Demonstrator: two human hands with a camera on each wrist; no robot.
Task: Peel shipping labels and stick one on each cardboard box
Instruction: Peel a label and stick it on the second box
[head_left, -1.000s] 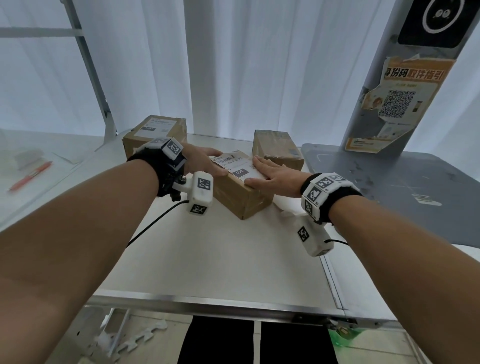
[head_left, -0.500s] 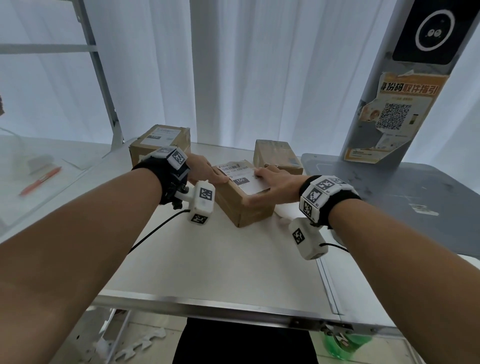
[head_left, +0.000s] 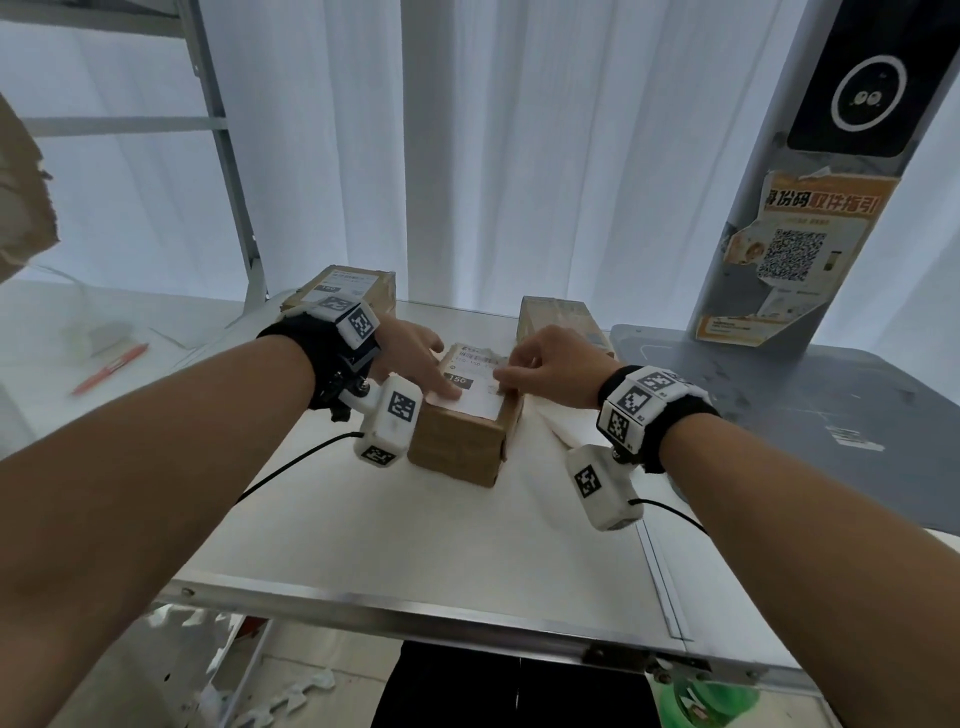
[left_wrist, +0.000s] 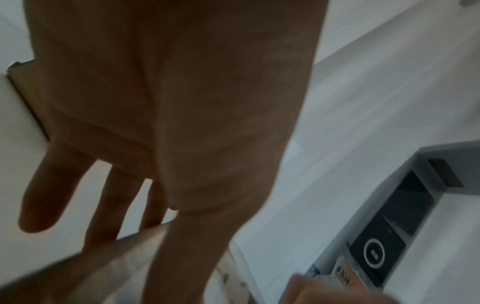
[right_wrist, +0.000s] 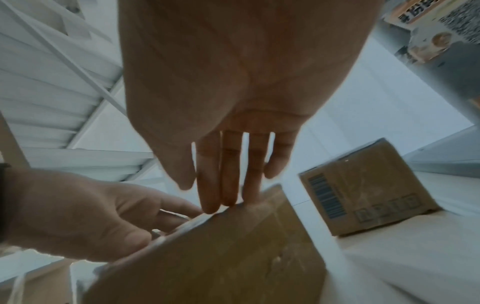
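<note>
A cardboard box (head_left: 457, 441) stands mid-table with a white shipping label (head_left: 480, 387) on its top. My left hand (head_left: 415, 358) lies on the label's left side with straight fingers. My right hand (head_left: 540, 364) touches the label's right edge; in the right wrist view its fingertips (right_wrist: 221, 201) rest straight on the top edge of the box (right_wrist: 221, 257). A second box (head_left: 348, 291) at the back left carries a label. A third box (head_left: 558, 322) stands at the back right, with no label visible on top.
Crumpled white backing paper (head_left: 561, 426) lies right of the middle box. A grey platform (head_left: 779, 395) and a post with a QR poster (head_left: 789, 249) stand to the right. A red pen (head_left: 111, 366) lies far left. The table's metal front edge (head_left: 415, 608) is near me.
My right hand has gone from lying flat on the label to touching its right edge with the fingertips. My left fingers have slid onto the label. The box has turned slightly.
</note>
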